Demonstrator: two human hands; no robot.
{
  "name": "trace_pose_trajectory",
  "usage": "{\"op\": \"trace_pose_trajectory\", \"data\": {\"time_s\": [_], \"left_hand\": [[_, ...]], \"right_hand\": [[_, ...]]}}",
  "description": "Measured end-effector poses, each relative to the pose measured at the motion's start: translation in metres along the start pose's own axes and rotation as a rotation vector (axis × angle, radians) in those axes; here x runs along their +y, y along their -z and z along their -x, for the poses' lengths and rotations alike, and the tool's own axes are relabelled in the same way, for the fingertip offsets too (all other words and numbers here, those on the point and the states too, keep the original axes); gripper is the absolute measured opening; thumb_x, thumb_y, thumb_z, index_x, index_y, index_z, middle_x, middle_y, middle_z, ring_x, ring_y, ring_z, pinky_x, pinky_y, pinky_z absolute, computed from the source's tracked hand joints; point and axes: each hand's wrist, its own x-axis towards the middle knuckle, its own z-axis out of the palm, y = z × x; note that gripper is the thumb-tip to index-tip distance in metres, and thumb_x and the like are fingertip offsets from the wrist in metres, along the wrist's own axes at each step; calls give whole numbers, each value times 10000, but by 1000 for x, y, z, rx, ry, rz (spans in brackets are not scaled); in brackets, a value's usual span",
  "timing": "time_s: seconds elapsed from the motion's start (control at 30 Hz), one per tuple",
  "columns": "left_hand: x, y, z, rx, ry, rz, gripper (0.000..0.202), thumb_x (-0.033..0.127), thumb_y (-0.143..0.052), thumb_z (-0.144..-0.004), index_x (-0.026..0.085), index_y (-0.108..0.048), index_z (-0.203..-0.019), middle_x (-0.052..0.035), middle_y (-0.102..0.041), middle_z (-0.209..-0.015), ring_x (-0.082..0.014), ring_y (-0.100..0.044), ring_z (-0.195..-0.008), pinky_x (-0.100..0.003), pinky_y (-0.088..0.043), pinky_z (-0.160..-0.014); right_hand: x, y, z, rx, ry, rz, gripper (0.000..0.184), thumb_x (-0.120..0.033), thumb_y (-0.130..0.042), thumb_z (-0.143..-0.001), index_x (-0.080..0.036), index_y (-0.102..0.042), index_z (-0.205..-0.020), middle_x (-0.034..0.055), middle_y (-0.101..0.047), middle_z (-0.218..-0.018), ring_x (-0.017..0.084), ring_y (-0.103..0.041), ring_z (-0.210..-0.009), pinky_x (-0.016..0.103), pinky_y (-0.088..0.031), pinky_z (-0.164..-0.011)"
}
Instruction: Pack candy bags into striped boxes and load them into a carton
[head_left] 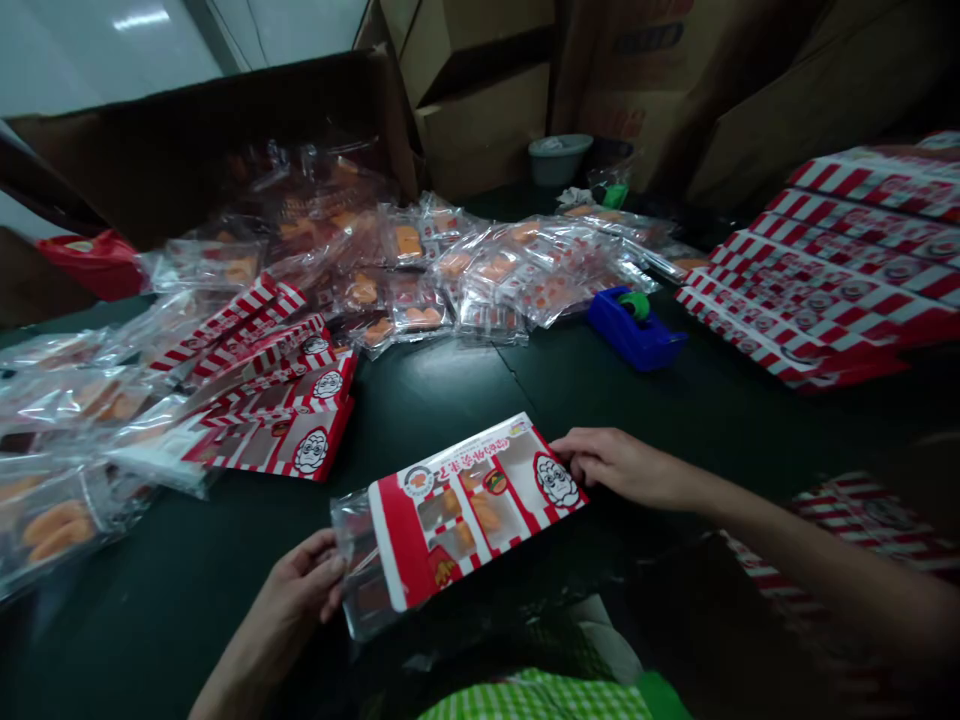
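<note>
Head view: left grip (300,583) clenches a clear plastic sleeve (358,570) against one end of a red-and-white striped cardboard card (472,510), right grip (622,465) clasping the opposite end, keeping it square.

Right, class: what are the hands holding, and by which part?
One red-and-white striped cardboard card with a clear plastic bag at its end. The left hand grips the bag's edge; the right hand holds the card's opposite end.

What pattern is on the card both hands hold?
The card has red-and-white stripes, best seen in the head view.
</note>
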Motion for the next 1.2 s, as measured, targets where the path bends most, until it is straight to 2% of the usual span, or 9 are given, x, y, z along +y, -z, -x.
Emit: {"op": "trace_pose_trajectory", "data": {"time_s": [0.13,0.33,0.5,0.63,0.73,0.87,0.93,1.03,1.2], "left_hand": [[16,-27,1,-82,19,34,503,288,-890,-548,156,-698,-994,-26,-734,-714,-149,-637,-538,-240,-526,-531],[36,-22,11,58,47,19,501,299,-903,-498,164,-706,-939,-51,-763,-704,-265,-719,-607,-381,-607,-617],[34,-42,23,-86,-11,78,526,239,-876,-571,143,-677,-1048,-92,-772,-861,-259,-730,-703,-392,-599,-705],[64,-49,43,-213,-178,48,470,306,-805,-690,158,-661,-1112,-64,-752,-809,-189,-687,-631,-298,-564,-613],[90,-29,63,-33,-477,-73,335,345,-762,-754,176,-677,-1031,-24,-723,-757,-142,-650,-602,-237,-527,-582],[83,-17,59,37,-784,-78,626,301,-786,-742,322,-522,-1309,-36,-599,-1341,-228,-570,-1199,-314,-473,-996],[63,-27,41,-158,-744,-6,816,337,-766,-761,365,-330,-1450,-59,-438,-1499,-275,-434,-1348,-399,-406,-1083],[31,-48,11,-257,-555,150,771,337,-673,-846,313,-252,-1491,-116,-559,-1383,-296,-543,-1248,-459,-442,-1037],[7,-55,-8,-211,-397,295,697,259,-714,-806,235,-389,-1423,-109,-696,-1166,-270,-669,-1042,-422,-504,-952]], "right_hand": [[-25,-29,-10,-31,116,-28,406,-93,-394,-772,-169,-716,-1009,63,-634,-855,170,-603,-757,290,-499,-707],[-34,-35,-3,-125,133,-72,456,-67,-373,-781,-168,-686,-1098,58,-690,-933,153,-658,-758,284,-539,-723],[-57,-78,8,97,225,328,906,-336,-776,-612,-170,-428,-1432,224,-402,-1472,462,-372,-1320,675,-310,-1035],[-73,-98,-6,330,479,407,552,-143,-528,-819,-110,-494,-1369,232,-491,-1405,386,-410,-1333,639,-321,-1070],[-80,-73,-11,448,510,96,418,-214,-465,-882,-152,-575,-1281,164,-621,-1280,315,-563,-1208,537,-422,-1049],[-85,-54,-3,165,173,-732,347,-430,-679,-776,-196,-678,-1033,89,-745,-1013,297,-714,-883,473,-579,-808],[-83,-67,-2,-68,114,-1074,449,-441,-739,-712,-170,-672,-1063,113,-737,-1049,320,-710,-917,510,-552,-848],[-74,-95,-6,-310,103,-1271,554,-417,-762,-696,-137,-643,-1160,157,-705,-1125,335,-685,-993,536,-500,-921],[-58,-112,-16,-127,-42,-1218,555,-364,-749,-763,-202,-555,-1257,130,-674,-1193,296,-680,-1006,484,-520,-900]]}}
